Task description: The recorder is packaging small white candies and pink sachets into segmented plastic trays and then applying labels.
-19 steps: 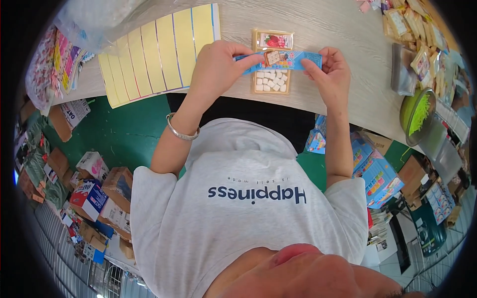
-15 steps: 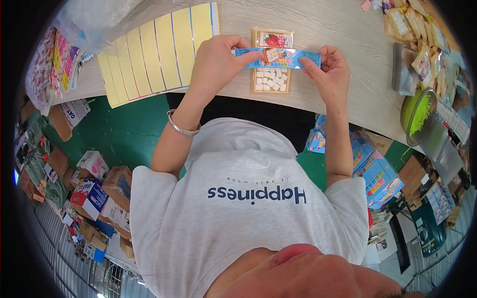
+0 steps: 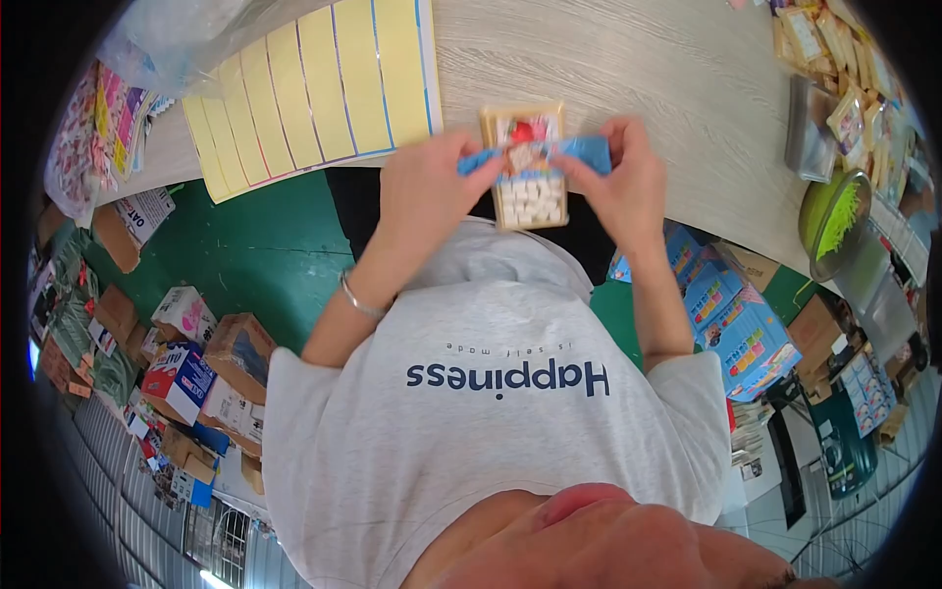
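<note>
A blue printed paper strip (image 3: 584, 153) lies across a small flat pack (image 3: 531, 202) with a tan border. White cube-like pieces and a picture of red fruit show on the pack. My left hand (image 3: 427, 187) pinches the strip's left end between thumb and fingers. At its right end my right hand (image 3: 623, 182) grips it the same way. The strip's ends bend around the pack's sides, and the pack's lower end juts past the table edge toward me. Both hands are slightly blurred.
Left of the pack lies a yellow sheet (image 3: 314, 93) divided by coloured lines. Clear plastic bags (image 3: 177, 44) are at the far left. Wrapped packs (image 3: 854, 59) pile up at the far right, near a green bowl (image 3: 832, 224). Blue boxes (image 3: 741, 329) stand below the table.
Both hands have come nearer to me and closer together. The pack has shifted toward me over the table edge, and the flat strip now bends around it.
</note>
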`<action>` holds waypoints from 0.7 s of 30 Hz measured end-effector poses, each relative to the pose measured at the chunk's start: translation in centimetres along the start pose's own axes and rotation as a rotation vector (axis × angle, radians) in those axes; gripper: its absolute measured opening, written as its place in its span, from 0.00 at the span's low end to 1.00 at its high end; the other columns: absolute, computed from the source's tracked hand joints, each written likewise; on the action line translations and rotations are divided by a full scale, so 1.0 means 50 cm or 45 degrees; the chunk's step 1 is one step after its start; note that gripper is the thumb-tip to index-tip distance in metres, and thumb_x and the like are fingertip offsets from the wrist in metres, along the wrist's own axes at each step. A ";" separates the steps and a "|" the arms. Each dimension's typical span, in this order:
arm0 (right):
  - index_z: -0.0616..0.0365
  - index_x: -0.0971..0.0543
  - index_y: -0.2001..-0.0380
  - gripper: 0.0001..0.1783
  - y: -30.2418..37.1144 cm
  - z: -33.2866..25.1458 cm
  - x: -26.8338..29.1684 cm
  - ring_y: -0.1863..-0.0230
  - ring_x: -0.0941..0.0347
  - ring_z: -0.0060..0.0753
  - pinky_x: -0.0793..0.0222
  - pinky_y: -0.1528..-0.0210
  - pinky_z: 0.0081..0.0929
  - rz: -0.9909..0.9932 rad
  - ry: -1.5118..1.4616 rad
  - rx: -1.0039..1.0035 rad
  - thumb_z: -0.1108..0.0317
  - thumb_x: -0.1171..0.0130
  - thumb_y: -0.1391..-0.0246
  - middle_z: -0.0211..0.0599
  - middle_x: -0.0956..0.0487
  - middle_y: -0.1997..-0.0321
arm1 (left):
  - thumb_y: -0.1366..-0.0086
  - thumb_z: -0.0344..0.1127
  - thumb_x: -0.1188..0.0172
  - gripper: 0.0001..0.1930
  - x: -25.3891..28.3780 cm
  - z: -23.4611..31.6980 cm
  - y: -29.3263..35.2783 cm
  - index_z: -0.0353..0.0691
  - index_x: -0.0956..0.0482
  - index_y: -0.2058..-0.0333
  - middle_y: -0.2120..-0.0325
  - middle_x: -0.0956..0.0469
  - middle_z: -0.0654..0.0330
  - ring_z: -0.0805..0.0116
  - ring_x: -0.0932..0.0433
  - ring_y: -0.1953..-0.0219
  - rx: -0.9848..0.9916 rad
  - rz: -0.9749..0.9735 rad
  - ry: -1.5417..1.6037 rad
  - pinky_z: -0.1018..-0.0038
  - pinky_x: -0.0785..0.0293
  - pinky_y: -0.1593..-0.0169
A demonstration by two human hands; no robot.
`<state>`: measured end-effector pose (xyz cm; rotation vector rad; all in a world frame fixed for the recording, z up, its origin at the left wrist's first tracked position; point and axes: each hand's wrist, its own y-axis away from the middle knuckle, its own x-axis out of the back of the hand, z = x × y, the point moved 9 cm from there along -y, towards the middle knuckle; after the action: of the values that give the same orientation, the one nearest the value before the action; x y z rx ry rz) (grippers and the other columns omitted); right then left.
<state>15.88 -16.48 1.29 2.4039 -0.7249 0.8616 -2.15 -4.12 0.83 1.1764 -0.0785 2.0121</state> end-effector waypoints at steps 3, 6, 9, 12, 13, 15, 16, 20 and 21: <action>0.58 0.29 0.64 0.28 0.052 0.042 -0.029 0.75 0.37 0.17 0.35 0.73 0.20 0.020 -0.160 -0.083 0.64 0.18 0.58 0.26 0.28 0.77 | 0.46 0.47 0.25 0.17 -0.021 -0.055 0.069 0.39 0.17 0.72 0.81 0.20 0.55 0.61 0.19 0.79 0.137 0.067 0.091 0.67 0.25 0.72; 0.59 0.29 0.64 0.28 0.050 0.033 -0.029 0.75 0.36 0.17 0.34 0.72 0.20 -0.005 -0.167 -0.086 0.64 0.18 0.58 0.27 0.28 0.76 | 0.45 0.42 0.24 0.15 -0.096 -0.124 0.122 0.36 0.14 0.67 0.75 0.15 0.57 0.71 0.17 0.74 0.538 -0.212 0.572 0.74 0.23 0.68; 0.59 0.29 0.63 0.27 0.048 0.013 -0.028 0.75 0.37 0.18 0.34 0.72 0.20 -0.016 -0.125 -0.040 0.65 0.19 0.58 0.27 0.28 0.76 | 0.41 0.36 0.26 0.16 -0.144 -0.119 0.110 0.30 0.15 0.59 0.65 0.14 0.60 0.77 0.18 0.65 0.717 -0.315 1.360 0.78 0.22 0.59; 0.59 0.29 0.62 0.26 0.050 0.006 -0.028 0.74 0.34 0.17 0.34 0.72 0.18 -0.044 -0.080 -0.018 0.67 0.20 0.55 0.27 0.26 0.75 | 0.40 0.33 0.27 0.15 -0.177 -0.124 0.111 0.30 0.15 0.57 0.64 0.14 0.60 0.78 0.18 0.64 0.831 -0.370 1.445 0.78 0.22 0.58; 0.59 0.29 0.62 0.26 0.051 0.016 -0.029 0.74 0.34 0.17 0.34 0.72 0.18 -0.033 -0.078 -0.020 0.67 0.20 0.55 0.27 0.26 0.75 | 0.40 0.33 0.27 0.15 -0.182 -0.124 0.114 0.30 0.15 0.57 0.64 0.14 0.60 0.78 0.18 0.64 0.821 -0.377 1.443 0.78 0.22 0.58; 0.58 0.28 0.60 0.22 0.052 0.050 -0.045 0.71 0.29 0.17 0.32 0.70 0.16 -0.112 -0.377 -0.044 0.68 0.24 0.50 0.26 0.23 0.70 | 0.40 0.31 0.27 0.14 -0.175 -0.121 0.115 0.31 0.15 0.58 0.64 0.14 0.60 0.77 0.18 0.63 0.694 -0.286 1.523 0.78 0.21 0.59; 0.58 0.28 0.60 0.22 0.050 0.057 -0.036 0.71 0.29 0.17 0.32 0.70 0.16 -0.100 -0.378 -0.045 0.68 0.24 0.50 0.26 0.23 0.70 | 0.40 0.31 0.27 0.14 -0.174 -0.128 0.119 0.31 0.15 0.58 0.64 0.14 0.60 0.77 0.18 0.63 0.684 -0.294 1.519 0.78 0.21 0.59; 0.58 0.27 0.52 0.16 0.054 0.034 -0.072 0.64 0.22 0.20 0.26 0.64 0.17 -0.533 -1.324 -0.164 0.71 0.34 0.41 0.25 0.21 0.63 | 0.40 0.26 0.31 0.13 -0.135 -0.055 0.117 0.31 0.16 0.55 0.59 0.14 0.57 0.71 0.16 0.59 0.428 -0.431 2.035 0.72 0.19 0.54; 0.58 0.27 0.48 0.18 0.063 0.007 -0.084 0.61 0.21 0.21 0.23 0.60 0.19 -0.712 -1.539 -0.164 0.71 0.36 0.39 0.27 0.20 0.60 | 0.39 0.24 0.32 0.14 -0.121 -0.023 0.111 0.31 0.17 0.54 0.58 0.15 0.56 0.69 0.16 0.57 0.390 -0.468 2.225 0.70 0.18 0.52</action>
<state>11.32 -17.73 -1.01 2.6076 -0.3797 -0.9169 -5.04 -11.08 -2.67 -0.6759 1.2007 2.0451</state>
